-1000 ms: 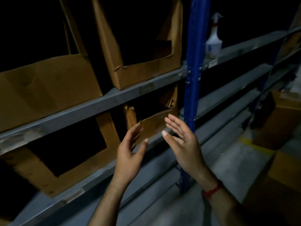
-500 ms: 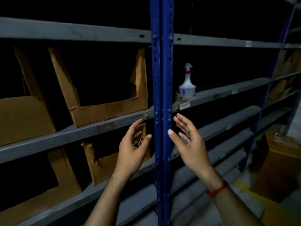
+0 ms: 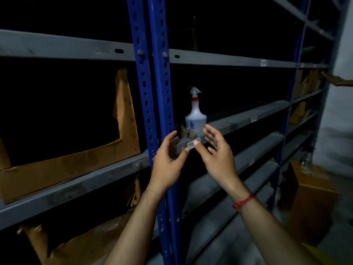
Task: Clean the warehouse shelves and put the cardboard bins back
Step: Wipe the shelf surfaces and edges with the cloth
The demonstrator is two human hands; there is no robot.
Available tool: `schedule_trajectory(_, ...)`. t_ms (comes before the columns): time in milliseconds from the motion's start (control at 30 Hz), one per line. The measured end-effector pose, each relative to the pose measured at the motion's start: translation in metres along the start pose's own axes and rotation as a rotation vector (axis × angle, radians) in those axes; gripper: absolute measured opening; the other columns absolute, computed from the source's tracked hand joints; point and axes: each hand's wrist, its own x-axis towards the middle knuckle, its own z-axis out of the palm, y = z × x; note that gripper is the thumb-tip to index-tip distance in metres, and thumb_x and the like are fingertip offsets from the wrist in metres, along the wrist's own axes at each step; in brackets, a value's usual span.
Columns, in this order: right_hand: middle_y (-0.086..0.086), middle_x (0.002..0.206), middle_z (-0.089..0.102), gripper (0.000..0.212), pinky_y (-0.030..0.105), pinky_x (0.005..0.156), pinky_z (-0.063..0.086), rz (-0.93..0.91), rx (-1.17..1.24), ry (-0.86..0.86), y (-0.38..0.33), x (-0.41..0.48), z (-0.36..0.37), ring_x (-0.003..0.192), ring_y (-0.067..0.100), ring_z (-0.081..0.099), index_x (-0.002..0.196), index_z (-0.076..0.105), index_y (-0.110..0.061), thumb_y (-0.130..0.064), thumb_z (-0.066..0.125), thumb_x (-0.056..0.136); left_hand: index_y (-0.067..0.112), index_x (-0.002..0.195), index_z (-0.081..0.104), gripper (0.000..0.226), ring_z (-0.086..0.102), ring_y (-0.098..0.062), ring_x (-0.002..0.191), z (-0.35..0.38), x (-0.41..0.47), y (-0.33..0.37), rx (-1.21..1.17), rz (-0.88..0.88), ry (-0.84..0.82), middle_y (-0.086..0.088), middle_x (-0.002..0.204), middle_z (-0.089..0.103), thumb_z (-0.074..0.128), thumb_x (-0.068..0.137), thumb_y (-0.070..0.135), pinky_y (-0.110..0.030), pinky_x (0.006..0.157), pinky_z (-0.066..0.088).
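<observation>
The spray bottle stood upright at the front edge of the shelf, just beyond the fingertips. The right hand looked nearer. Both it and the left hand were empty, fingers loosely spread.

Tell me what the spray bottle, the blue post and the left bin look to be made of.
The spray bottle is likely plastic: translucent white, matte, with a red collar under the trigger. The blue post looks like painted metal, given its punched slots and bolt heads. The bin is brown cardboard, dull, creased and torn at the edges.
</observation>
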Motion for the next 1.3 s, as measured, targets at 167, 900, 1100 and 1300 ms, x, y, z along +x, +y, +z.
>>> schedule_trajectory(167, -0.01, 0.147, 0.05, 0.063, 0.035, 0.113, 0.04, -0.018, -0.076, 0.0, 0.029, 0.04, -0.001, 0.135, 0.004, 0.045, 0.147, 0.043, -0.022, -0.028, 0.071, 0.09, 0.024, 0.159, 0.016, 0.081, 0.034, 0.007, 0.126, 0.03, 0.05, -0.015, 0.098, -0.053, -0.103, 0.014, 0.143, 0.04, 0.066, 0.096, 0.029, -0.016, 0.103, 0.032)
schedule_trajectory(900, -0.004, 0.114, 0.063, 0.05, 0.003, 0.073, 0.043, -0.025, -0.071, -0.201, 0.094, 0.285, 0.035, 0.102, 0.006, 0.059, 0.129, 0.058, -0.013, -0.024, 0.075, 0.084, 0.013, 0.14, 0.047, 0.048, 0.059, -0.03, 0.118, 0.087, 0.153, -0.048, 0.705, -0.311, 0.122, -0.012, 0.128, 0.064, 0.061, 0.096, 0.026, -0.03, 0.092, 0.047)
schedule_trajectory(1100, -0.007, 0.076, 0.063, 0.01, 0.011, 0.062, 0.043, -0.041, 0.067, -0.323, 0.092, 0.278, 0.043, 0.059, -0.011, 0.053, 0.093, 0.066, -0.009, -0.015, 0.066, 0.085, 0.015, 0.137, 0.051, 0.044, 0.062, -0.031, 0.112, 0.088, 0.144, -0.053, 0.83, -0.195, 0.158, -0.012, 0.121, 0.067, 0.061, 0.095, 0.025, -0.037, 0.091, 0.051)
schedule_trajectory(1300, 0.026, 0.107, 0.068, 0.048, 0.039, 0.072, 0.053, -0.192, 0.172, -0.464, 0.045, 0.237, 0.024, 0.102, 0.034, 0.066, 0.105, 0.061, 0.01, -0.025, 0.062, 0.072, 0.012, 0.148, 0.04, 0.056, 0.056, -0.029, 0.12, 0.09, 0.116, -0.057, 0.884, -0.004, 0.173, -0.012, 0.14, 0.05, 0.06, 0.095, 0.015, -0.041, 0.1, 0.048)
